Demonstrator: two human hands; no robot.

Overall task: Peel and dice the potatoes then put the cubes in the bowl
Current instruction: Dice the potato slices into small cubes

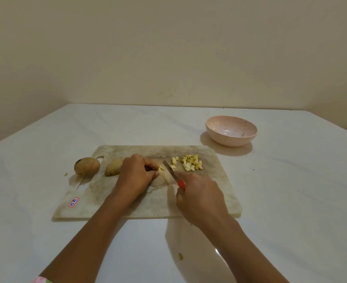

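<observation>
On the marbled cutting board (209, 199), my left hand (136, 175) curls over a small piece of peeled potato (160, 170), most of it hidden under my fingers. My right hand (199, 198) grips a red-handled knife (171, 170), its blade pointing away from me just right of that piece. A pile of pale yellow potato cubes (191, 162) lies on the board's far right part. One whole unpeeled potato (86, 166) sits at the board's left edge, and a second potato (113, 167) lies beside my left hand. The pink bowl (231, 130) stands beyond the board to the right.
The board has a red and white sticker (73, 202) at its near left corner. A scrap of peel (180, 256) lies on the white table near me, and another bit (65, 174) sits left of the whole potato. A plain wall stands behind the table.
</observation>
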